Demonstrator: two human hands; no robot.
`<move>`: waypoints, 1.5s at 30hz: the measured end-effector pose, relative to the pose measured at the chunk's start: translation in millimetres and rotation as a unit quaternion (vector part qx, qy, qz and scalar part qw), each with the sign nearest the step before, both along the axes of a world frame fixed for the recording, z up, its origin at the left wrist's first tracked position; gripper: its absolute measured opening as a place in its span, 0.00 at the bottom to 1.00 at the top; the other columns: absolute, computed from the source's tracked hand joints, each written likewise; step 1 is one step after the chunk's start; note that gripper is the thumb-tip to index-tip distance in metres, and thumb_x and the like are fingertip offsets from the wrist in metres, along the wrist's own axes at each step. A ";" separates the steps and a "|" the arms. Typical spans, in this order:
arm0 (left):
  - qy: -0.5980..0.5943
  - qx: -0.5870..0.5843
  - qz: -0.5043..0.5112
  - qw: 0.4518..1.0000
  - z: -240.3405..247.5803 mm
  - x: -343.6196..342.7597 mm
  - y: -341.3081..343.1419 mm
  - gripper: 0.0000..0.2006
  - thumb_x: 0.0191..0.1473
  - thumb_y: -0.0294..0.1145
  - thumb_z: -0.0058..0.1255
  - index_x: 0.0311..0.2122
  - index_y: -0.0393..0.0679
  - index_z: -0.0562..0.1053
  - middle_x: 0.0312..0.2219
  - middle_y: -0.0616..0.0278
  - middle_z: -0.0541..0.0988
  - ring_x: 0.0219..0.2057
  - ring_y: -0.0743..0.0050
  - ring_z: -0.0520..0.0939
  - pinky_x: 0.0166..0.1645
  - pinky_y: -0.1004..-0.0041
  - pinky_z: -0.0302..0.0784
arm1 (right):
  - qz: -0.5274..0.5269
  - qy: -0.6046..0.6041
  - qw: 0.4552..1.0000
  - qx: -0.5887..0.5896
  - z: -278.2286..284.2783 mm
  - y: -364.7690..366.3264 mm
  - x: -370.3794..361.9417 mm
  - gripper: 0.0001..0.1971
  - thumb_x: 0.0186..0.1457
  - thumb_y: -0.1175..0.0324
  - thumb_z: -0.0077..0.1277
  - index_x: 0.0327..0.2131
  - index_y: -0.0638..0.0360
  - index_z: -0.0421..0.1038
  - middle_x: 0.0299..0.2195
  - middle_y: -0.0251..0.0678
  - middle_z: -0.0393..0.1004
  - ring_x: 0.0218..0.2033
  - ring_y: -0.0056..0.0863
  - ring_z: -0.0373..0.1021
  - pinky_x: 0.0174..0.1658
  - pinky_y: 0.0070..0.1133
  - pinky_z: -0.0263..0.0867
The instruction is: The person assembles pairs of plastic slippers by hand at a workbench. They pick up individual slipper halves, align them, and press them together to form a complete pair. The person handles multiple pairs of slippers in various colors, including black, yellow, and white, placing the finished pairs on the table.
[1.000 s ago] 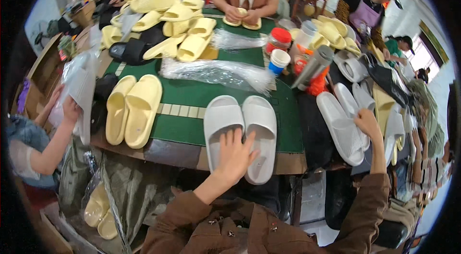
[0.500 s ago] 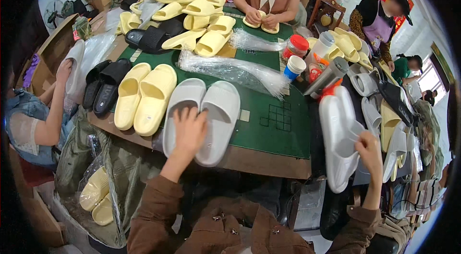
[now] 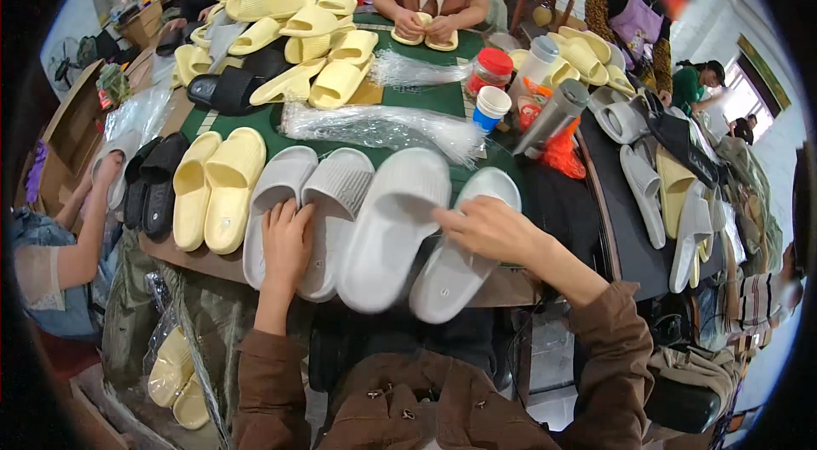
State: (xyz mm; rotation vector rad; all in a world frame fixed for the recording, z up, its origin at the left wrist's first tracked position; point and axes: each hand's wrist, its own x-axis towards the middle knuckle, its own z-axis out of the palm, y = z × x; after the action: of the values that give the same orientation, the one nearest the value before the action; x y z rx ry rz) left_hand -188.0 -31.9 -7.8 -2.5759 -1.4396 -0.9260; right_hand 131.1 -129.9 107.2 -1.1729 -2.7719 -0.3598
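Observation:
A pair of light grey slippers (image 3: 341,182) lies on the table edge in front of me. My left hand (image 3: 287,237) is closed over their inner sides, with its fingertips at the strap openings. Just right of them, a second, smooth grey pair of slippers (image 3: 393,237) is tilted over the table edge. My right hand (image 3: 494,227) is closed on this pair, gripping near the straps where the two slippers meet; some fingertips are hidden there. Left of my left hand stand a cream-yellow pair of slippers (image 3: 234,186) and a black pair (image 3: 162,177).
Yellow and black slippers are piled (image 3: 281,33) at the back left. Clear plastic bags (image 3: 383,126) lie mid-table. A paper cup (image 3: 491,108), a red-lidded jar (image 3: 488,71) and a steel flask (image 3: 557,114) stand right. A dark side surface (image 3: 634,237) holds more slippers. Co-workers sit around the table.
My right hand has brought the smooth grey pair from the right side to beside the other grey pair. My left hand has shifted to the inner sides of its pair. The view has turned right.

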 end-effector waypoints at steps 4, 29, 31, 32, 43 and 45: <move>-0.038 0.005 -0.023 0.999 7.6 5.3 -6.3 0.15 0.48 0.25 0.50 0.43 0.42 0.75 0.44 0.49 0.71 0.45 0.48 0.71 0.53 0.56 0.63 | -0.009 -0.025 0.999 -0.038 -27.4 9.1 8.8 0.19 0.52 0.67 0.47 0.49 0.56 0.64 0.23 0.33 0.68 0.24 0.31 0.69 0.27 0.29 0.66; -0.019 -0.146 -0.130 0.981 29.9 98.3 -69.3 0.40 0.46 0.27 0.57 0.63 0.43 0.51 0.49 0.35 0.63 0.41 0.38 0.73 0.42 0.56 0.73 | -0.273 0.346 0.885 -0.147 -85.1 -35.1 54.9 0.36 0.46 0.74 0.54 0.61 0.51 0.54 0.59 0.55 0.52 0.49 0.56 0.66 0.49 0.36 0.67; -0.005 -0.161 -0.124 0.979 35.2 97.2 -71.0 0.38 0.46 0.27 0.56 0.62 0.43 0.53 0.48 0.38 0.64 0.40 0.39 0.74 0.42 0.57 0.73 | -0.250 0.363 0.880 -0.177 -80.1 -34.2 59.3 0.36 0.47 0.74 0.55 0.61 0.51 0.54 0.59 0.53 0.52 0.48 0.52 0.67 0.48 0.33 0.68; 0.002 -0.164 -0.123 0.979 38.0 96.3 -69.7 0.37 0.46 0.27 0.56 0.61 0.43 0.54 0.47 0.40 0.65 0.39 0.40 0.74 0.41 0.58 0.73 | -0.237 0.371 0.878 -0.191 -75.0 -32.6 61.2 0.36 0.47 0.73 0.56 0.61 0.51 0.54 0.59 0.52 0.52 0.48 0.51 0.68 0.48 0.31 0.68; -0.124 -0.054 -0.241 0.961 51.6 125.8 -14.4 0.15 0.51 0.26 0.51 0.46 0.38 0.73 0.38 0.52 0.75 0.42 0.52 0.75 0.44 0.62 0.72 | -0.063 0.648 0.759 0.008 1.9 10.5 28.9 0.15 0.50 0.85 0.43 0.41 0.63 0.72 0.48 0.38 0.67 0.37 0.18 0.65 0.44 0.16 0.63; -0.163 -0.110 -0.276 0.941 41.9 135.6 -12.8 0.14 0.52 0.27 0.50 0.44 0.38 0.74 0.39 0.52 0.76 0.44 0.53 0.74 0.47 0.63 0.71 | -0.012 0.692 0.720 -0.050 18.4 12.0 -1.8 0.13 0.52 0.84 0.43 0.40 0.64 0.73 0.48 0.40 0.68 0.40 0.19 0.67 0.46 0.17 0.63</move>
State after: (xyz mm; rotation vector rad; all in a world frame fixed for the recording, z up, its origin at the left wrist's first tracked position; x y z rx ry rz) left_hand -52.4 -44.7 34.1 -3.2009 -0.9049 -1.3772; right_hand 129.3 -117.9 125.5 -0.8483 -1.4093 0.5156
